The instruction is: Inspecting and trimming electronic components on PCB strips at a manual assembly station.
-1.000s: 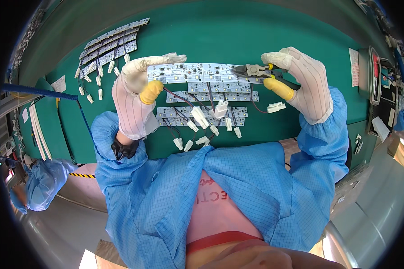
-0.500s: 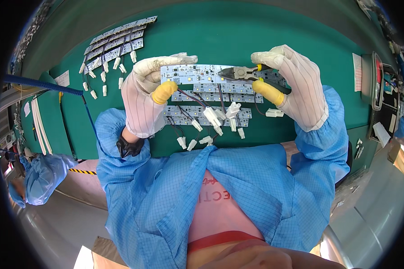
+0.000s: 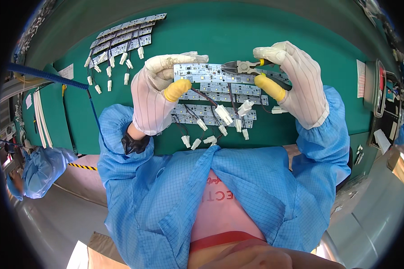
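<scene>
My left hand (image 3: 159, 92), in a white striped glove with a yellow finger cot on the thumb, grips the left end of a white LED circuit board (image 3: 195, 73). Dark wires run from that board to a white plug connector (image 3: 223, 115). In my right hand (image 3: 296, 83), gloved likewise, is a pair of cutting pliers (image 3: 246, 67) with black and yellow handles. Their jaws lie over the upper middle of the board; whether the tips are closed on anything is too small to tell. Below it, more LED boards (image 3: 220, 115) with wired white connectors lie on the green mat.
A stack of wired LED boards (image 3: 121, 45) lies at the far left of the green mat (image 3: 256, 27). A blue coiled cord (image 3: 49, 76) crosses the left side. At the right edge stands a metal-rimmed tray (image 3: 372, 85). Another person's blue sleeve (image 3: 45, 172) shows at left.
The view has shifted slightly, so the mat's contents appear further right. My left hand and the held board sit a little closer to my right hand; both grips are unchanged.
</scene>
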Motion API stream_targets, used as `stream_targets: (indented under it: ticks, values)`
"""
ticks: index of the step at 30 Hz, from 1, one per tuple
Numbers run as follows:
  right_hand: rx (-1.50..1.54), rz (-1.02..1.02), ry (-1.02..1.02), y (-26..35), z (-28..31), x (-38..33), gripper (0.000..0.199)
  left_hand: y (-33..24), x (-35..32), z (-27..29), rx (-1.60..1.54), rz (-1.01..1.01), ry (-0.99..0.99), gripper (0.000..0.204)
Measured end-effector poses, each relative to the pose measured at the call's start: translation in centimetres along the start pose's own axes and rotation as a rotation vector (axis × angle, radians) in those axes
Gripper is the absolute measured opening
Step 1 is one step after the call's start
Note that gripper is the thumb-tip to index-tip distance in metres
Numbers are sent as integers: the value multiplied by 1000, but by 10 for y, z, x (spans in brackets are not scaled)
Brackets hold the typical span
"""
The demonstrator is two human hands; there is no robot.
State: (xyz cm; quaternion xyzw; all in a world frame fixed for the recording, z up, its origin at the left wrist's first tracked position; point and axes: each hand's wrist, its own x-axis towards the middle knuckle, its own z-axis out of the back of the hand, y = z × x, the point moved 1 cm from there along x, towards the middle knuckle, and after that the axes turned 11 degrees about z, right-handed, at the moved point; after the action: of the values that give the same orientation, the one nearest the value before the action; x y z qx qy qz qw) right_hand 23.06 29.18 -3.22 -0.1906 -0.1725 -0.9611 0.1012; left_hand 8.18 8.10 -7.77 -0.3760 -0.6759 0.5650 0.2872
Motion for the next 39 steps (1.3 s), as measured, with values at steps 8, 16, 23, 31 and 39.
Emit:
stream_targets:
  ticks: [8, 16, 23, 31, 39]
  values:
    - [-39, -25, 30, -1, -1, -1, 43, 2, 1, -1, -15, -52, 24, 42]
    - [43, -68, 50, -1, -5, -4, 41, 3, 0, -2, -40, -55, 25, 43]
    - [7, -16, -36, 2, 2, 3, 44, 0, -1, -3, -67, -33, 0, 45]
    - [-69, 55, -33, 7, -2, 7, 45, 3, 1, -2, 10, -46, 14, 45]
    - [-73, 62, -15, 12, -7, 14, 44, 5, -1, 3, 18, -2, 40, 45]
